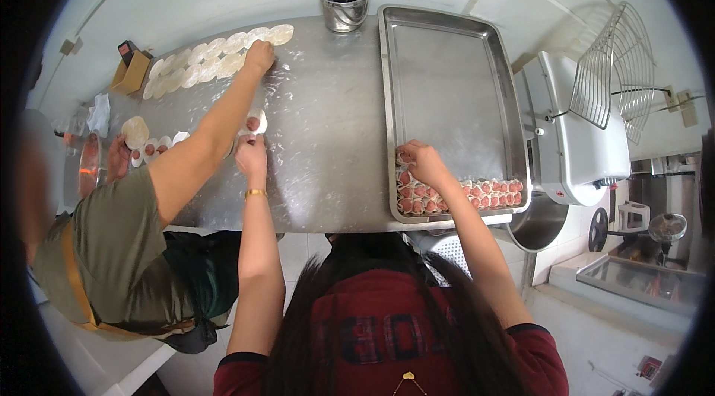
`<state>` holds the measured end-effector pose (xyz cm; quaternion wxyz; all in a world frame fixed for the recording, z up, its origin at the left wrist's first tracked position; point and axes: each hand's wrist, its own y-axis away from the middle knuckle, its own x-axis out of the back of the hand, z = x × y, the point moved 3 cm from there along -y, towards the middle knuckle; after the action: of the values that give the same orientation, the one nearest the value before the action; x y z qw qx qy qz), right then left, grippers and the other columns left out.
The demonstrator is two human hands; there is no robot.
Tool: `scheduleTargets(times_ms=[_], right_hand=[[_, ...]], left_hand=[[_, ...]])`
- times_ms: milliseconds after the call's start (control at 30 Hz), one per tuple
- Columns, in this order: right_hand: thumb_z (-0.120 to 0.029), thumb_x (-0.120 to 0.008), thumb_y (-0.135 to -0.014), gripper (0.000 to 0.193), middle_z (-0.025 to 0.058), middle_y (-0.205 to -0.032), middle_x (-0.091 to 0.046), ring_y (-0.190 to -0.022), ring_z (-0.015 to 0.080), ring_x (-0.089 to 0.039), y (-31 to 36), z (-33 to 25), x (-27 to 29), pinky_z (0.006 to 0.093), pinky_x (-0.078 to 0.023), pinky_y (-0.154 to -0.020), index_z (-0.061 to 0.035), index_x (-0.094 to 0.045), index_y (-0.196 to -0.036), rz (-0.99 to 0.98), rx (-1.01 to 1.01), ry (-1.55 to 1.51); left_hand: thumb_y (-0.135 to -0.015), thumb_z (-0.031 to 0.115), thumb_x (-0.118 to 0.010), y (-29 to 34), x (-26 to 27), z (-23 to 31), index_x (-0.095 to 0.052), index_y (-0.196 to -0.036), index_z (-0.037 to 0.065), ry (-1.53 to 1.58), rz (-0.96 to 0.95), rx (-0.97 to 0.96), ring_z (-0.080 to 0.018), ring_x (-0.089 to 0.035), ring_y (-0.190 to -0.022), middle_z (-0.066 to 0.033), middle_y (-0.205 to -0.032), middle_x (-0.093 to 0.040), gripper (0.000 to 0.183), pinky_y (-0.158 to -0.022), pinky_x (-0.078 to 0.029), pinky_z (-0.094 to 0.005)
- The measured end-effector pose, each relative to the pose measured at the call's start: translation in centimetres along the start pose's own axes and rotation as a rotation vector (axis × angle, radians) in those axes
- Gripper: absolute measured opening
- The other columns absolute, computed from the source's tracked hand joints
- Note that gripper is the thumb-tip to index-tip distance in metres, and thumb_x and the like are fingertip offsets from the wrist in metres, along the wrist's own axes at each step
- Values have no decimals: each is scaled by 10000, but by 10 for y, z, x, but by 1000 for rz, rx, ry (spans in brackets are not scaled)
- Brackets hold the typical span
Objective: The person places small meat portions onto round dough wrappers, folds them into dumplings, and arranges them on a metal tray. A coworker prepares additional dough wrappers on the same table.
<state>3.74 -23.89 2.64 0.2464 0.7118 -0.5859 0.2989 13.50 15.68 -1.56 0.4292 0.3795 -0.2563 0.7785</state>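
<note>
My left hand [252, 155], a gold bracelet at its wrist, is closed at the near edge of a round dough wrapper [255, 115] topped with a ball of pink meat filling [253, 124]. My right hand [424, 165] is inside the metal tray [385, 76], its fingers pinched round a dumpling [404, 159] by the left wall; the hand partly hides this piece. Rows of open-topped dumplings [491, 193] with pink filling line the tray's near end and near left corner.
A co-worker's hand [261, 57] touches overlapping wrappers [201, 61] at the far left; their other hand [119, 158] is beside more filled wrappers [150, 149]. A metal bucket [346, 15] stands at the back. Right of the tray are a white appliance [573, 128] and wire racks [603, 68].
</note>
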Motion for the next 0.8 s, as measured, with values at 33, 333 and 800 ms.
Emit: scheduleTargets(times_ms=[33, 333, 800], right_hand=[[94, -564, -643, 347, 156, -918, -628, -875, 360, -614, 2, -2, 2, 392, -518, -750, -13, -640, -964, -14, 12, -3], [122, -487, -662, 466, 183, -1016, -630, -915, 371, -609, 14, -7, 5, 397, -502, -794, -12, -626, -1085, -134, 77, 6], [109, -468, -672, 540, 196, -1083, -616, -941, 336, -626, 9, -17, 21, 363, -521, -817, -33, -586, -1180, 133, 37, 24]], left_hand=[[-754, 290, -658, 10, 5, -1, -677, -881, 31, 27, 51, -45, -376, -641, -820, -195, -823, -671, 289, -736, -479, -443], [-726, 100, -688, 89, 23, -18, -588, -891, 27, 318, -4, -25, -217, -634, -733, -118, -809, -653, 206, -698, -491, -341], [-892, 123, -523, 56, 6, -45, -489, -1174, -18, 899, -224, 402, -166, -588, -956, -136, -1094, -572, 317, -755, -524, -298]])
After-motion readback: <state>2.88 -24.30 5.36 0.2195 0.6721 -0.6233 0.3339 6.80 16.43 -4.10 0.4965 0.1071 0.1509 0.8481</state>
